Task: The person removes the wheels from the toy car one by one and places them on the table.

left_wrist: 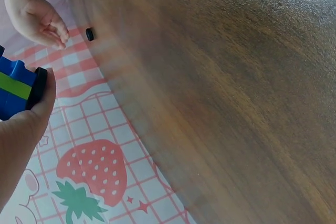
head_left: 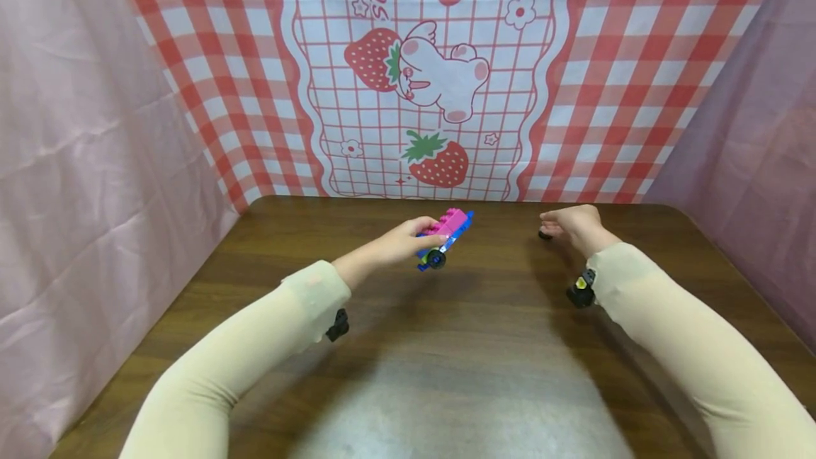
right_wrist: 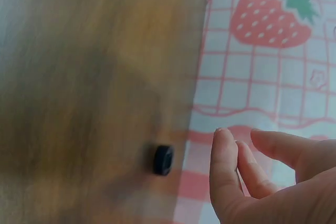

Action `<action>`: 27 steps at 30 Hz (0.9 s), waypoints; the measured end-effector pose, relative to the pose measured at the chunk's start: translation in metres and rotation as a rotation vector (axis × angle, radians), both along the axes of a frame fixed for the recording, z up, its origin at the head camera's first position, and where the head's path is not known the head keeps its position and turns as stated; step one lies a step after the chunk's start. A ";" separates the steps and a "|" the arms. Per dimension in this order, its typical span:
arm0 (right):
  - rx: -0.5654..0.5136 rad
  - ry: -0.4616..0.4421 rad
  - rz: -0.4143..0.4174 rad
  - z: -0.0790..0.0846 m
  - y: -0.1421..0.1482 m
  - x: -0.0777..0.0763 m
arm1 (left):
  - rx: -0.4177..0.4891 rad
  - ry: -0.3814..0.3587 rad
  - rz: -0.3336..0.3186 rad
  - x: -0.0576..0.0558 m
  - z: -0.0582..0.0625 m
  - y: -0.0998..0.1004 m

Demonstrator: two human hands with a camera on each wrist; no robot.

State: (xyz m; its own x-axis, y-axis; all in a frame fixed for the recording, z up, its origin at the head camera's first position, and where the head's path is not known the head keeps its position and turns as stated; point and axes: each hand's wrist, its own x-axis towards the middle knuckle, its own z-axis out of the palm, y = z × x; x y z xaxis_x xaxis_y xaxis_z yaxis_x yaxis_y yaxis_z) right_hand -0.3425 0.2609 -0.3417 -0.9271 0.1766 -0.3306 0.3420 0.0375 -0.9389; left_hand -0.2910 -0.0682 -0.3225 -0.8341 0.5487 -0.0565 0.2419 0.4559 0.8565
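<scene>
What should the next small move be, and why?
Probably bring the right hand to the loose black wheel and pinch it: the wheel lies on the table near those empty fingers, while the left hand is already holding the brick toy.

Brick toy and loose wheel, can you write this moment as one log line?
left hand: holds brick toy | right hand: holds nothing | loose wheel: on table, near right hand

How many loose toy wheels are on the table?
1: the black toy wheel near the far edge of the wooden table, by the right hand but not touching it. Others may hide behind the sleeves.
</scene>
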 end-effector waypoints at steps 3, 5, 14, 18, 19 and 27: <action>0.034 0.031 0.056 0.006 -0.006 0.004 | 0.002 0.010 0.000 -0.001 0.000 0.000; 0.066 0.044 0.099 0.009 -0.009 0.008 | 0.008 0.017 0.010 -0.002 0.000 0.000; 0.160 0.112 0.251 0.021 -0.025 0.024 | 0.036 0.058 0.055 -0.004 -0.002 0.000; 0.128 0.126 0.301 0.029 -0.036 0.034 | 0.049 0.057 0.073 -0.003 -0.002 0.003; 0.122 0.130 0.314 0.031 -0.039 0.037 | 0.056 0.054 0.075 -0.003 -0.002 0.004; 0.103 0.175 0.384 0.040 -0.063 0.056 | 0.090 0.041 0.083 -0.004 -0.002 0.011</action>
State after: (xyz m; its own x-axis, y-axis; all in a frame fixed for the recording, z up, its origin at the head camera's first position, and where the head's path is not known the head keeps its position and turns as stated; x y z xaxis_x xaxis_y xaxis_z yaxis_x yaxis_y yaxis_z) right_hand -0.2862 0.1983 -0.3020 -0.9725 -0.1681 -0.1612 0.1208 0.2275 -0.9662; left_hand -0.2947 -0.0575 -0.3246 -0.8776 0.4788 0.0254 0.2423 0.3973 0.8851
